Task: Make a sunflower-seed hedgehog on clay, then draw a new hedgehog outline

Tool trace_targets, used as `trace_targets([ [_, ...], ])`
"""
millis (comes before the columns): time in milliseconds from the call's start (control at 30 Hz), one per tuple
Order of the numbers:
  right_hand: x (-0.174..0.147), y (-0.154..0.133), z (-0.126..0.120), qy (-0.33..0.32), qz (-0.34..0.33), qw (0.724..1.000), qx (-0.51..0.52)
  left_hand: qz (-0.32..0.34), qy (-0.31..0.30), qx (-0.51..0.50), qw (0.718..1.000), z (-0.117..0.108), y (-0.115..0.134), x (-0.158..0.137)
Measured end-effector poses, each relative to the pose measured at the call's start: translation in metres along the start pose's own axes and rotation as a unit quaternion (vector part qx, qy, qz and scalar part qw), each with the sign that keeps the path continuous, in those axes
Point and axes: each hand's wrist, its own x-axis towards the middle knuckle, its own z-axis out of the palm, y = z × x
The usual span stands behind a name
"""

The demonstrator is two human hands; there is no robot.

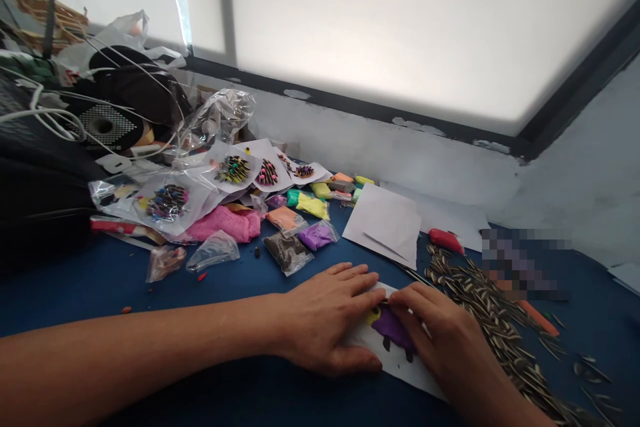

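Observation:
My left hand (334, 320) lies flat on a white sheet of paper (425, 381), its fingers stretched toward the far edge. On that paper is a flat purple clay shape (393, 329) with a yellow clay patch (373, 316) at its left end and dark pieces below it. The fingertips of my right hand (440, 327) are pinched together at the upper edge of the purple clay. Whatever they hold there is small, dark and mostly covered by the fingers.
Striped sunflower seeds (480, 313) are heaped at the right, near a red clay packet (447, 241). Folded white paper (384, 223) lies beyond my hands. Bagged purple clay (319, 235), a dark clay packet (287, 252) and pink cloth-like material (225, 223) lie left. Cables clutter the far left.

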Motion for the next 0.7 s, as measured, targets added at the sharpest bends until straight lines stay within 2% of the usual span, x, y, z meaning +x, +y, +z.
trace_targets([
  [100, 0.0, 0.003, -0.008, 0.015, 0.011, 1.0, -0.014, 0.002, 0.003, -0.003, 1.0, -0.001, 0.0, 0.0],
  [167, 0.0, 0.012, -0.015, 0.04, 0.044, 0.998, -0.035, 0.0, 0.002, -0.006, 1.0, -0.001, 0.0, 0.0],
  [267, -0.003, 0.039, -0.024, 0.089, 0.111, 0.987, -0.081, -0.005, -0.009, -0.012, 1.0, -0.003, 0.001, 0.001],
  [333, -0.006, 0.059, -0.026, 0.093, 0.132, 0.983, -0.09, -0.008, -0.015, -0.016, 1.0, -0.005, 0.001, 0.001],
  [467, -0.008, 0.086, -0.019, 0.077, 0.145, 0.983, -0.081, -0.014, -0.023, -0.017, 0.999, -0.006, 0.002, 0.001],
  [700, -0.005, 0.094, -0.012, 0.033, 0.138, 0.988, -0.056, -0.02, -0.019, -0.019, 0.999, -0.004, 0.002, 0.002],
])
